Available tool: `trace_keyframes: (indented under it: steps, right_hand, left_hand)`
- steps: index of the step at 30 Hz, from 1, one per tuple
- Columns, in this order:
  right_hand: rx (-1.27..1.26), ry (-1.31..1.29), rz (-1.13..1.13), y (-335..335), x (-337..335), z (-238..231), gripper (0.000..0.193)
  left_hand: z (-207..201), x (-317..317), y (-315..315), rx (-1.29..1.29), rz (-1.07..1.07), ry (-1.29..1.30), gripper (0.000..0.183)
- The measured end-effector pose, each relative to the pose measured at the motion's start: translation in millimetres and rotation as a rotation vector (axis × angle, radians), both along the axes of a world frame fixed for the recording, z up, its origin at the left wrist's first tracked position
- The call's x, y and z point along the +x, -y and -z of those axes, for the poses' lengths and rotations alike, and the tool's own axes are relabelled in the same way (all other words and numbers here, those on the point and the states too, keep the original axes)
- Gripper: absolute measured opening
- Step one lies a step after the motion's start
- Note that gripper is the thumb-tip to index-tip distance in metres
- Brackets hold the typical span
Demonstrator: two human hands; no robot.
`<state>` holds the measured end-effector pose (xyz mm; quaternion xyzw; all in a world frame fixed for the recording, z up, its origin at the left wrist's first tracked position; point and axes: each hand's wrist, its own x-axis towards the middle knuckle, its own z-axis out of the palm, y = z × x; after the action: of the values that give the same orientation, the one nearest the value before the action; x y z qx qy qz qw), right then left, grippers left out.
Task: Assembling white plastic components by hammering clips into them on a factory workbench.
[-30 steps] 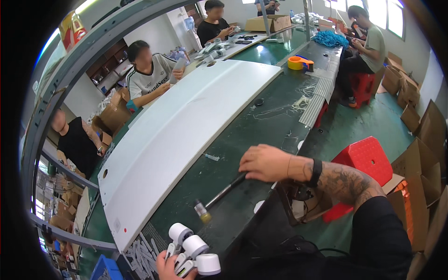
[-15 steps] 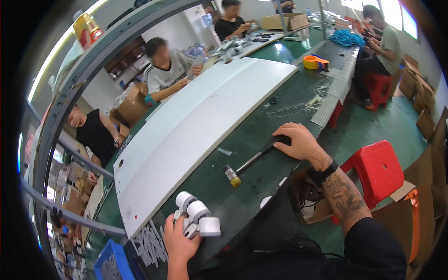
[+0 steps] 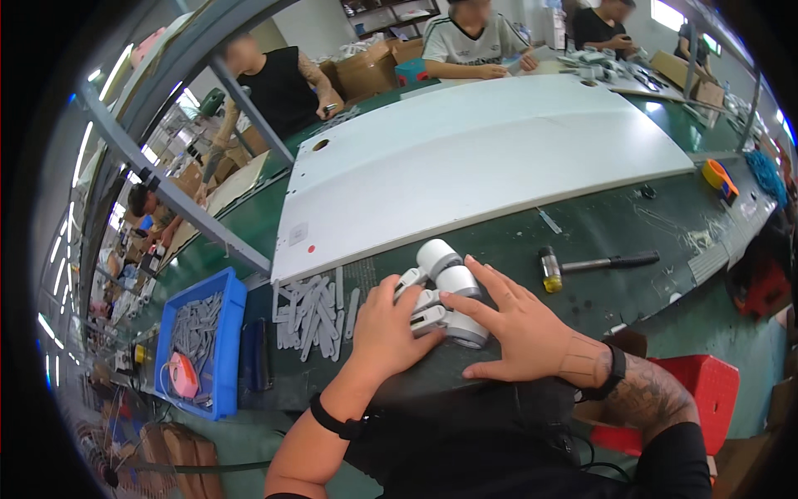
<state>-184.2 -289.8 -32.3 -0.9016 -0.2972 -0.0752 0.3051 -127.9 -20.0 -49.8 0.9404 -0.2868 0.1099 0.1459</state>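
Several white cylindrical parts (image 3: 457, 285) with grey rims and short slotted arms sit in a row at the table's near edge. My left hand (image 3: 386, 328) is closed round their arms from the left. Over their right side reaches my right hand (image 3: 532, 333), thumb and fingers spread, with fingertips at or touching the cylinders. A mallet (image 3: 550, 270) with a yellow-and-silver head and a black grip lies on the table to the right of the parts, apart from both hands. Grey flat strips (image 3: 312, 316) are piled just left of my left hand.
A large white panel (image 3: 465, 158) covers much of the green table. At left stands a blue bin (image 3: 233, 333) of grey strips, with a pink-and-white object (image 3: 181, 376) in it. Grey shelf posts (image 3: 199, 220) rise at left; a red stool (image 3: 706, 391) stands at right. Other people sit across the table.
My right hand has let go of the mallet and moved left to the white parts. The mallet now lies on the table. The view has turned left, and my left hand still grips the parts.
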Motion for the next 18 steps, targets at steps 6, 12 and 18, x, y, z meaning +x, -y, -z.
trace_keyframes:
  steps: [6,12,18]
  right_hand:
    - [0.000,-0.169,-0.266,22.2,36.6,11.1,0.085]
    - [0.048,-0.226,-0.155,20.1,21.2,-7.3,0.089]
    - [0.033,0.041,0.345,112.3,-6.6,6.0,0.076]
  left_hand:
    - [5.1,2.1,-0.6,-0.003,0.020,-0.016,0.086]
    - [-2.8,-0.7,-9.4,-0.014,0.059,-0.078,0.095]
    - [-25.6,42.8,-117.6,-0.327,-0.100,0.072,0.053]
